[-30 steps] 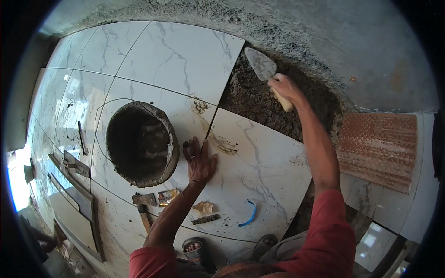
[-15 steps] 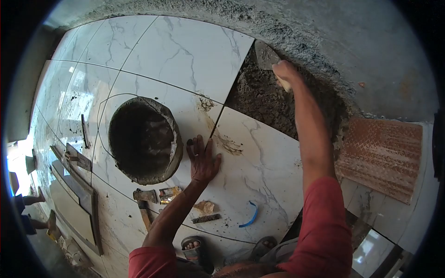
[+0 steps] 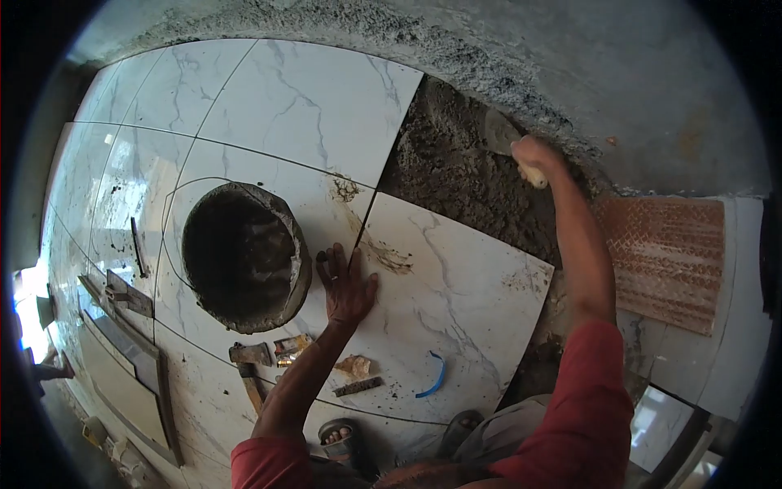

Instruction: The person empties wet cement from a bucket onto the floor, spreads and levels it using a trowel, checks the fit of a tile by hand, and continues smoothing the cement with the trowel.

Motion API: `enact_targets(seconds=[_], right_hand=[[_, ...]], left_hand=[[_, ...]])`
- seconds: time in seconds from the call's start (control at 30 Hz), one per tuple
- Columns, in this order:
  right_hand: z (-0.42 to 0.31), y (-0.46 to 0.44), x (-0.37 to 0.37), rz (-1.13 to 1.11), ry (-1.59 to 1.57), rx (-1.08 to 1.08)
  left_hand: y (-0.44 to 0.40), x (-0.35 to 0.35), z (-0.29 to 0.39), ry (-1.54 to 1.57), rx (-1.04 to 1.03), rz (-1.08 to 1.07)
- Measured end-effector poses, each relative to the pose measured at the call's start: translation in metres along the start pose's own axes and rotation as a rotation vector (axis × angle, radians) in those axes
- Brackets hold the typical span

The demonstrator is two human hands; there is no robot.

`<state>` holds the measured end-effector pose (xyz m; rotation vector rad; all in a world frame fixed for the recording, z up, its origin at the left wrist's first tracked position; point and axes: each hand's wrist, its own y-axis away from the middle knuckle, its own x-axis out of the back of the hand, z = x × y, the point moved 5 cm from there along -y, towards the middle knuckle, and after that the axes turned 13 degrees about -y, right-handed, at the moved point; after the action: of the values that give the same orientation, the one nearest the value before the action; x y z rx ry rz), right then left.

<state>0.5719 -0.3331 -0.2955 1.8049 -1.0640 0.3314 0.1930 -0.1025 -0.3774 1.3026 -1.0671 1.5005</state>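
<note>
My right hand [image 3: 535,155] is closed around the pale handle of a trowel [image 3: 500,133]. Its metal blade lies over the dark wet mortar [image 3: 456,163], close to the rough foot of the wall. Flat on a marbled white floor tile [image 3: 440,285], my left hand [image 3: 349,289] rests with its fingers spread, holding nothing. Just left of that hand stands a mortar-crusted bucket [image 3: 301,281], with some grey mix visible inside. Brownish mortar smears mark the tile beyond my fingertips.
A hammer [image 3: 251,354], a crumpled wrapper [image 3: 354,367], a dark bar [image 3: 358,386] and a blue strip [image 3: 432,375] lie near my feet. A reddish tile [image 3: 664,265], back side up, is at right. Boards [image 3: 122,367] lie at left; another person's leg [image 3: 55,367] shows beyond.
My right hand has moved the trowel right and nearer to me along the wall side of the mortar. My left hand stays flat on the tile. The view has shifted slightly.
</note>
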Motion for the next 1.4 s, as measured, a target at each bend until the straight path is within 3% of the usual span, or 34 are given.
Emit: enact_targets(seconds=[0.07, 0.13, 0.2, 0.4, 0.43, 0.47, 0.53, 0.57, 0.6, 0.67, 0.77, 0.8, 0.83, 0.9, 0.97, 1.0, 1.03, 1.1, 1.13, 1.17, 1.3, 1.37, 1.4], right_hand=[[-0.011, 0.000, -0.015, 0.000, 0.076, 0.026], [-0.036, -0.021, -0.036, 0.199, 0.346, 0.375], [-0.065, -0.021, -0.046, 0.137, 0.313, 0.193], [-0.045, -0.093, -0.035, -0.090, -0.084, 0.021], [-0.053, -0.066, -0.023, -0.117, -0.149, 0.007], [-0.060, -0.061, -0.014, -0.120, -0.144, 0.007], [-0.058, -0.056, 0.003, -0.094, 0.256, -0.180], [-0.066, -0.056, 0.001, -0.211, 0.370, -0.170], [-0.067, -0.057, -0.005, -0.215, 0.377, -0.171], [-0.085, -0.054, -0.021, -0.158, 0.291, 0.178], [-0.082, -0.065, -0.034, 0.033, 0.134, 0.148], [-0.080, -0.056, -0.030, 0.034, 0.271, 0.074], [-0.071, -0.049, -0.028, 0.025, 0.405, -0.004], [-0.010, -0.077, -0.004, -0.023, 0.301, -0.076], [0.033, -0.045, 0.032, 0.077, 0.349, -0.111], [0.051, -0.030, 0.048, -0.004, 0.433, -0.202], [0.103, -0.048, 0.066, 0.089, 0.394, -0.131], [0.152, -0.018, 0.083, 0.069, 0.342, -0.177], [0.187, -0.023, 0.088, -0.003, 0.284, -0.305], [0.183, -0.017, 0.090, 0.002, 0.295, -0.302], [0.176, -0.003, 0.051, -0.028, -0.412, -0.208], [0.130, -0.002, 0.020, -0.143, -0.653, -0.240], [0.109, -0.011, 0.007, -0.196, -0.622, -0.195]], left_hand=[[-0.001, 0.001, 0.001, -0.009, -0.003, 0.005], [-0.002, -0.002, 0.001, 0.019, -0.026, -0.002], [-0.002, -0.002, 0.001, 0.005, -0.034, 0.007], [0.000, -0.003, 0.002, -0.010, -0.029, -0.010], [-0.002, -0.003, 0.002, -0.007, -0.028, 0.007], [-0.001, -0.004, 0.001, -0.005, -0.023, 0.004], [0.000, -0.007, 0.000, 0.021, -0.008, -0.025], [-0.002, -0.007, -0.002, 0.023, 0.002, -0.021], [-0.001, -0.006, -0.003, 0.027, -0.002, -0.018], [-0.004, -0.005, 0.000, 0.037, -0.031, -0.006], [-0.004, -0.006, 0.005, -0.012, -0.046, -0.010], [-0.004, -0.003, 0.005, -0.025, -0.054, 0.004], [-0.002, -0.001, 0.005, -0.040, -0.062, 0.012], [-0.001, -0.006, 0.005, -0.046, -0.066, -0.009], [-0.001, -0.007, 0.004, -0.052, -0.052, -0.015], [0.001, -0.006, 0.004, -0.065, -0.045, -0.001], [0.001, -0.006, 0.004, -0.077, -0.037, 0.013], [0.001, -0.006, 0.003, -0.072, -0.039, 0.005], [0.001, -0.006, 0.003, -0.069, -0.040, -0.003], [0.001, -0.007, 0.004, -0.061, -0.031, 0.002], [-0.002, -0.007, 0.001, -0.028, -0.017, -0.010], [0.002, -0.009, 0.001, -0.004, -0.018, -0.039], [0.003, -0.010, 0.001, -0.007, -0.025, -0.034]])
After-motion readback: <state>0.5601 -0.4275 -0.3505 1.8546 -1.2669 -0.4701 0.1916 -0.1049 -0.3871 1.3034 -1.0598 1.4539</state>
